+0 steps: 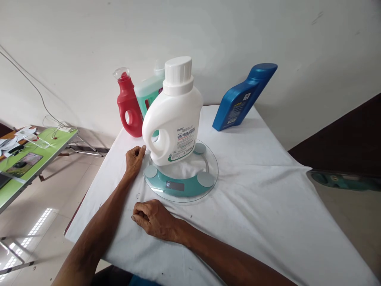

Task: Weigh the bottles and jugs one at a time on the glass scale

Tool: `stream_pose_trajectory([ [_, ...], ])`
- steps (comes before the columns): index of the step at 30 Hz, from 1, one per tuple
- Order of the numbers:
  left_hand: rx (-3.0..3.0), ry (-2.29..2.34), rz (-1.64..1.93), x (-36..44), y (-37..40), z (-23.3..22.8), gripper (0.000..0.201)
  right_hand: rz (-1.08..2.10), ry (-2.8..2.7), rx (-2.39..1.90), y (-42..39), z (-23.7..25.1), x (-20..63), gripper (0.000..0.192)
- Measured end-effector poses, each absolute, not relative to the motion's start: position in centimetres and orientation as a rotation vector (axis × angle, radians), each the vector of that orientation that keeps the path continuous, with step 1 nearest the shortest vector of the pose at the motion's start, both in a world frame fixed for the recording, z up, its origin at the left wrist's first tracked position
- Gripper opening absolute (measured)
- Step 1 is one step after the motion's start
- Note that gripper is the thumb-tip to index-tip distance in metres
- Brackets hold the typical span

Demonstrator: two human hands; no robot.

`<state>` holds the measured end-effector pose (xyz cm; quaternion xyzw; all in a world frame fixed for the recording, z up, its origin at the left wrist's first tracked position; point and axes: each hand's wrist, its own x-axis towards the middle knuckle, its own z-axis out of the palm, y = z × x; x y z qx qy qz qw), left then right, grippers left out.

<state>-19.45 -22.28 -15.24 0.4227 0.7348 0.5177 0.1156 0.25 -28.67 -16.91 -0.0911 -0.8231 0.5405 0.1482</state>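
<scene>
A large white laundry detergent bottle (181, 107) with a ribbed white cap stands on a round glass scale (212, 167). The scale has a teal band and a small display (175, 186) whose reading I cannot make out. Beside the scale's left edge, my left hand (135, 159) rests closed on the white cloth, close to the base of the bottle. My right hand (154, 217) lies in a loose fist on the cloth in front of the scale. Neither hand shows anything held.
Behind the white bottle stand a red bottle (129, 103) and a partly hidden green bottle (149, 90). A blue bottle (242, 99) stands at the back right, near the wall (238, 31). White cloth (268, 198) covers the table. A green table (53, 147) holds papers at left.
</scene>
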Motion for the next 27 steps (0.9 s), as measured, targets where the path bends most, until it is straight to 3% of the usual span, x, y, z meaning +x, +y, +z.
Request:
stream_pose_trajectory([
  [27,1.266,2.186,1.459,-19.49,-22.26,-15.03,0.045,1.491,-2.364,-0.234,-28.83,-17.37,0.03,0.026],
])
